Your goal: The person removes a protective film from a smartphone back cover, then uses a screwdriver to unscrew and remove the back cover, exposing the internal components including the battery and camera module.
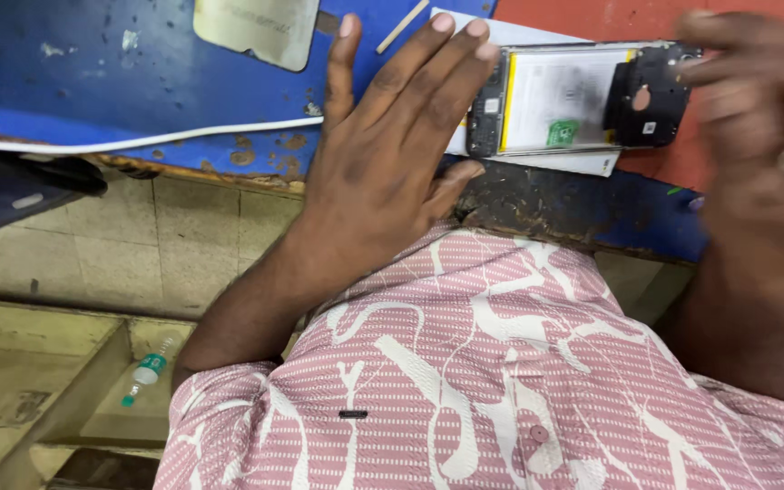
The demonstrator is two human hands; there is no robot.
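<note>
Head view: nearest, the left hand (383,154) lies flat, fingers spread, bracing the opened phone (578,100) on the blue counter (93,82). Beyond, the blurred right hand (755,118) pinches something pale; steady pressure would likely keep the phone from sliding.

Even soft daylight; right hand (759,109) motion-blurred; rest fairly sharp.
</note>
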